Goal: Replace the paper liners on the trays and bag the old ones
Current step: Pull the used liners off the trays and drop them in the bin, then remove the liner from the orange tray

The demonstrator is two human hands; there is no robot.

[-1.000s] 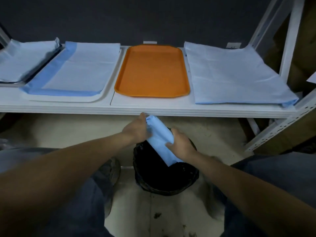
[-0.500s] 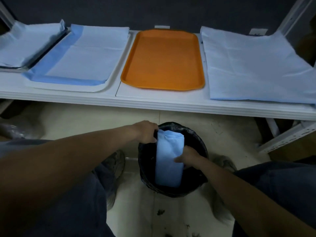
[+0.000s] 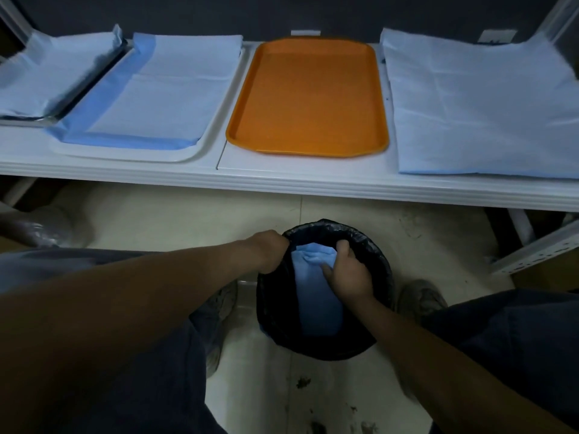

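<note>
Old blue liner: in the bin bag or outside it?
In. The liner stands inside the black bag, its crumpled top near the rim, gripped by the right hand; the left hand holds the bag's edge.

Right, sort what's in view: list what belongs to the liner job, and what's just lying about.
Job: old blue liner; black bin bag; bare orange tray; lined white tray; lined metal tray; stack of fresh liners.
Lying about: clear plastic bundle on the floor; dark scraps on the floor.
</note>
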